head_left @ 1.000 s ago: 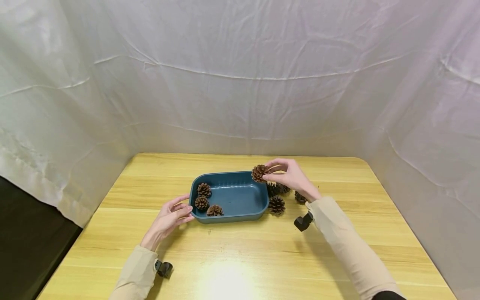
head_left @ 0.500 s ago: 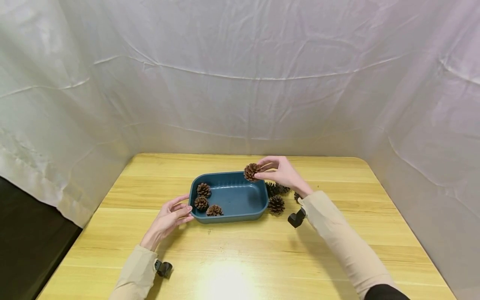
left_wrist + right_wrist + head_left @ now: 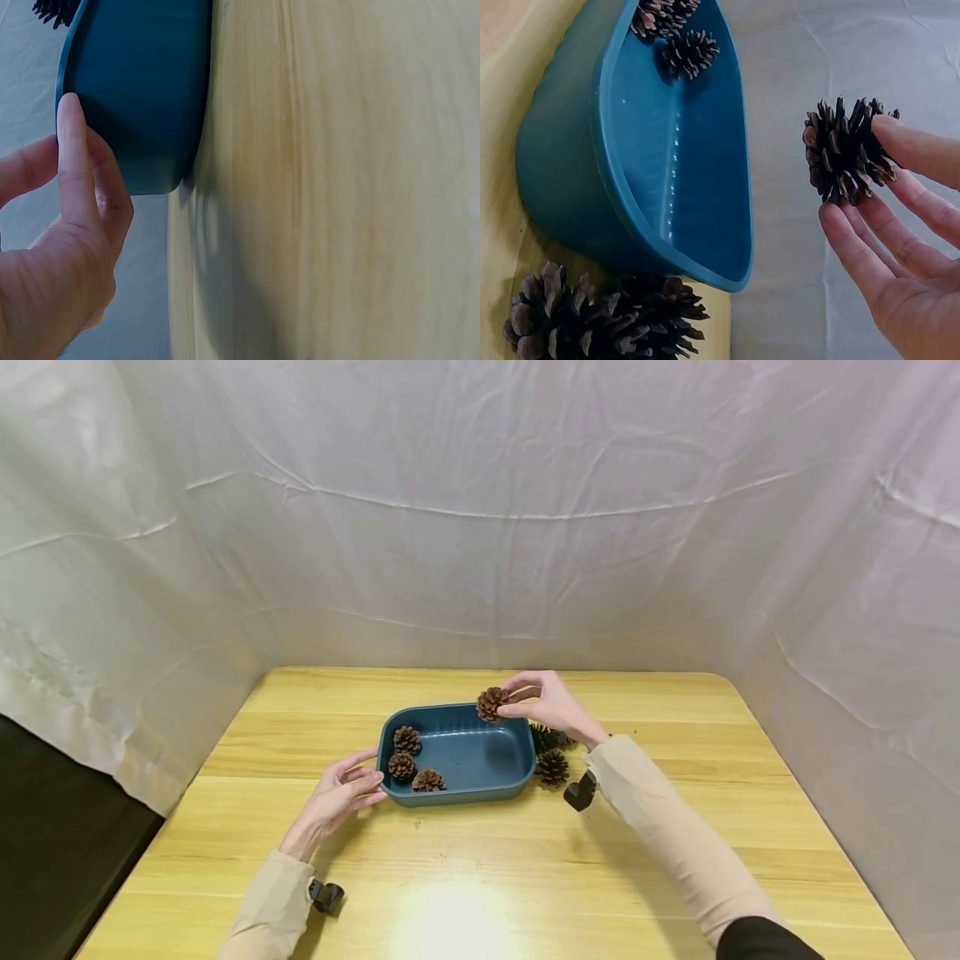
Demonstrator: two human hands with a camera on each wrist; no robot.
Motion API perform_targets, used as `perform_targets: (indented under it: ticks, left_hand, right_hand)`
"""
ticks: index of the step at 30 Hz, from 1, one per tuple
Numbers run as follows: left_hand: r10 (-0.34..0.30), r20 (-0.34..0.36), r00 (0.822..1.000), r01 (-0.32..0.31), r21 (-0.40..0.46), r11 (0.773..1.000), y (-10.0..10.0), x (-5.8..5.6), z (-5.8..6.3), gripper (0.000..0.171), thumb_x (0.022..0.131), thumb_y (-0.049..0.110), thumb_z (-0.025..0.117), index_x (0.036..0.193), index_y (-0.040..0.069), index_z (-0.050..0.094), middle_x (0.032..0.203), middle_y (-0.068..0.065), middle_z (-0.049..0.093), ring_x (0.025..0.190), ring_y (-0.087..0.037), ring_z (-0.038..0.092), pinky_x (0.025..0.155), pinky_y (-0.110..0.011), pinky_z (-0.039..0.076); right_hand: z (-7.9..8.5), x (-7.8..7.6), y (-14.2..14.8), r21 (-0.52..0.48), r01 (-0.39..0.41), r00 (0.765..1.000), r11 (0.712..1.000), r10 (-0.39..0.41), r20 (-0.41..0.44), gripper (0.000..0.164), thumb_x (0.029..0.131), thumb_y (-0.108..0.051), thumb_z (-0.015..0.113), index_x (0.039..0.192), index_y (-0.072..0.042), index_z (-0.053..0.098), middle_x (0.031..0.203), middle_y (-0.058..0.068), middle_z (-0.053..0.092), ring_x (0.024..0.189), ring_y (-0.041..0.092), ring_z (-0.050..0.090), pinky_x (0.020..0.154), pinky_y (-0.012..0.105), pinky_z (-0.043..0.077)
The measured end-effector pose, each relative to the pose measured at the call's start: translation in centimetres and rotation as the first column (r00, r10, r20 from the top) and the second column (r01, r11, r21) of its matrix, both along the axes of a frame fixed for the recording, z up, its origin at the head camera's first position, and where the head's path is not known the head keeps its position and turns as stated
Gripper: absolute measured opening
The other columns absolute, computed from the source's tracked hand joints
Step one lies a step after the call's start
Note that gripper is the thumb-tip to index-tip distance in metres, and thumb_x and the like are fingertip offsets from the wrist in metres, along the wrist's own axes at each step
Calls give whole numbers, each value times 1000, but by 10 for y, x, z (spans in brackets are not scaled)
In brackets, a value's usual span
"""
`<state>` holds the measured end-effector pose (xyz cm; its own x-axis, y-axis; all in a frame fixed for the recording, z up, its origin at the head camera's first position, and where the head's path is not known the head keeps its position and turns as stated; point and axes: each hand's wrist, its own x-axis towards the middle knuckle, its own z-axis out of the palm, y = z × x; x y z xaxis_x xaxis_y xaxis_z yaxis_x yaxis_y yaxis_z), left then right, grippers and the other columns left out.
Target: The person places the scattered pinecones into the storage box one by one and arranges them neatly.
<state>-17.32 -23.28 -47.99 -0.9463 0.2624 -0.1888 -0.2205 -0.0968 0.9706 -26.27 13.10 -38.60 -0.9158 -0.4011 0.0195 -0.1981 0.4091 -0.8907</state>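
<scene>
My right hand [image 3: 551, 703] pinches a brown pine cone [image 3: 492, 704] between thumb and fingertips, above the far right part of a blue plastic box [image 3: 457, 797]. The right wrist view shows this pine cone [image 3: 847, 150] higher than the rim and apart from the box. My left hand [image 3: 336, 797] holds the box at its left end, thumb at the rim [image 3: 61, 71] and fingers against the end. Inside, three pine cones lie toward the left: one at the back [image 3: 407, 740], another below it [image 3: 402, 767], a third near the front wall [image 3: 429, 781].
Several more pine cones stand on the wooden table [image 3: 465, 860] against the right side of the box, one of them at the front [image 3: 552, 769]. My right hand and forearm partly cover the others. A pale cloth [image 3: 480, 568] hangs behind the table.
My right hand has moved left with its pine cone, from the box's right rim to farther over its inside. The left hand and the box have stayed almost still.
</scene>
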Motion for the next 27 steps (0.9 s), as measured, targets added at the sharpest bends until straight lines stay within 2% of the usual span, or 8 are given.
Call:
perform_targets:
  ticks: [10,17,19,23,27]
  left_hand:
    - [0,-7,1000,0,-12,1000,0,0,1,65,101,-1,53,156,-8,20,98,1,61,84,-8,68,84,-21,64]
    - [4,-13,1000,-4,-7,1000,1,1,1,65,101,-1,54,156,-9,20,99,0,62,84,-8,68,84,-22,64]
    - [-3,-19,1000,3,-6,1000,1,1,1,66,101,0,54,156,-9,19,99,0,62,84,-8,68,84,-22,64]
    - [-1,-21,1000,1,0,1000,0,0,0,66,100,-1,55,155,-10,19,99,0,62,84,-8,69,84,-22,64]
    - [2,-14,1000,-2,6,1000,0,0,0,65,100,-2,54,155,-9,20,99,0,62,84,-8,69,84,-22,64]
  right_hand:
    - [-3,-2,-13,19,-6,999,1000,5,34,38,86,-12,79,122,-4,67,127,18,66,116,34,66,88,35,63]
    - [-6,-4,-21,34,11,998,999,-13,66,39,86,-14,79,123,-6,67,131,16,62,119,33,64,96,49,60]
    - [-8,-5,-24,30,16,997,999,-19,76,39,86,-13,79,122,-6,67,131,15,62,117,32,65,93,47,61]
    - [-9,-6,-31,21,21,996,1000,-23,83,37,85,-9,80,119,-5,68,127,15,64,110,30,69,82,34,62]
    - [-13,-7,-37,12,31,995,999,-32,96,36,85,-7,79,118,-4,68,124,16,64,107,28,70,88,42,64]
